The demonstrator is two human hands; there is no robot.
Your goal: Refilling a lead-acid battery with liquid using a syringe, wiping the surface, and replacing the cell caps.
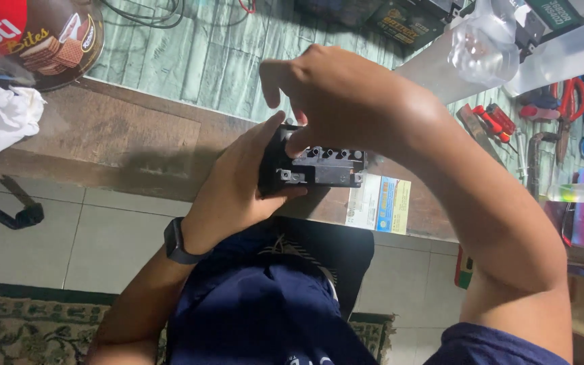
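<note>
- The left hand [238, 179] is wrapped around the left end of a small black battery [315, 165], fingers closed on its side and the thumb under its front face; the battery is held at the near edge of the wooden workbench [123, 138], just above the person's lap.
- The right hand [336, 94] comes down over the battery's top, fingertips pressed together on something at the row of small ports along the grey upper face; what they pinch is hidden by the knuckles.
- Judged from this, the step in hand is fine work on the top caps or terminals; the next move seems to call for a steady left grip and small, precise finger pressure from the right.
- The battery is a hard, matt plastic block, square-cornered, with a metal terminal tab at its front left corner.
- A dark smooth wristband [177, 245] sits on the left wrist.
- Toward the bench's far left corner lie a crumpled white tissue [7, 116] and a round glossy biscuit tin [42, 37]; by the right edge are red-handled tools [495, 122]; a printed paper box [380, 203] lies under the battery.
</note>
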